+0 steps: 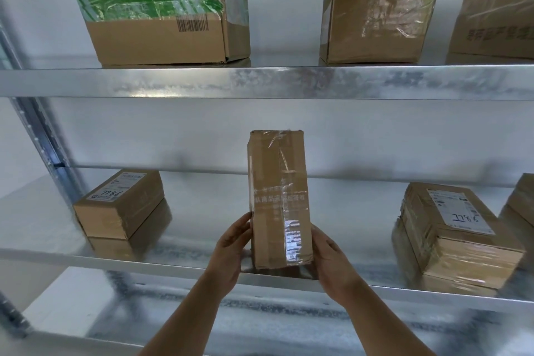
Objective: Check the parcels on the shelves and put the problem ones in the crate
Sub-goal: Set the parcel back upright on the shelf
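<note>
Inspection step: left hand [231, 248] and right hand [332, 263] clasp tall taped parcel [278, 199] by lower sides, upright at front edge of middle shelf [173, 264]. Next likely: turn it, check remaining faces. Crate unseen.

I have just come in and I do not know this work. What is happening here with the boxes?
A person is checking parcels on metal shelves. Both hands hold one tall taped box upright on the middle shelf, the left hand on its left side and the right hand on its right. Other boxes sit untouched: a labelled box to the left, another labelled box to the right, and more on the shelf above. No crate is in view.
</note>
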A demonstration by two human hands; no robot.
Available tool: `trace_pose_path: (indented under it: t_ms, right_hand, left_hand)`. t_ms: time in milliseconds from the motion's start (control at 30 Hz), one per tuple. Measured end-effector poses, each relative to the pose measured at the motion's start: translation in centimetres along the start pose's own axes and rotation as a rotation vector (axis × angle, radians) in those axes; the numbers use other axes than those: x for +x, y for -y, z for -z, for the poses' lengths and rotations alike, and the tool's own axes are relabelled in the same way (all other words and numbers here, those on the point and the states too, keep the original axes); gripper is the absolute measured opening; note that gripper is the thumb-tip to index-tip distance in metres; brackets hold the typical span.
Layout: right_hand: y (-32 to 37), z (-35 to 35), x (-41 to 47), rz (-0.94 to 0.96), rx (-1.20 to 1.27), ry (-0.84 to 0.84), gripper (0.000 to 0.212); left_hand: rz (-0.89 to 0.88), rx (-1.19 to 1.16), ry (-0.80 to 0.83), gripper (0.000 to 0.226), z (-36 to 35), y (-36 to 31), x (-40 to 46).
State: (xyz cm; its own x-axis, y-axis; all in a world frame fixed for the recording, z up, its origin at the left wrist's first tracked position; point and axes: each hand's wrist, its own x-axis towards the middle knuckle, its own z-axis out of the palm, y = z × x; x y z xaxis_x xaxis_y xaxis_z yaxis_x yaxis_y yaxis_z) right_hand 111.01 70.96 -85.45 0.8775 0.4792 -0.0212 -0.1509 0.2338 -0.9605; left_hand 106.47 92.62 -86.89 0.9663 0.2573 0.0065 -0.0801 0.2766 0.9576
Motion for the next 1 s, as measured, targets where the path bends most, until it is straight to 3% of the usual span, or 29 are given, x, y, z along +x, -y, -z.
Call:
trace_pose_path:
  t_ms: [300,1000]
  right_hand:
    - [-0.3,0.0,0.2,0.017,0.008,0.008,0.043]
    - [-0.5,0.3,0.3,0.011,0.025,0.012,0.045]
  left_hand:
    - [0.045,0.195,0.127,0.049,-0.1,-0.6,-1.0]
    - [0.053,0.182,0.163,0.056,-0.3,-0.9,-1.5]
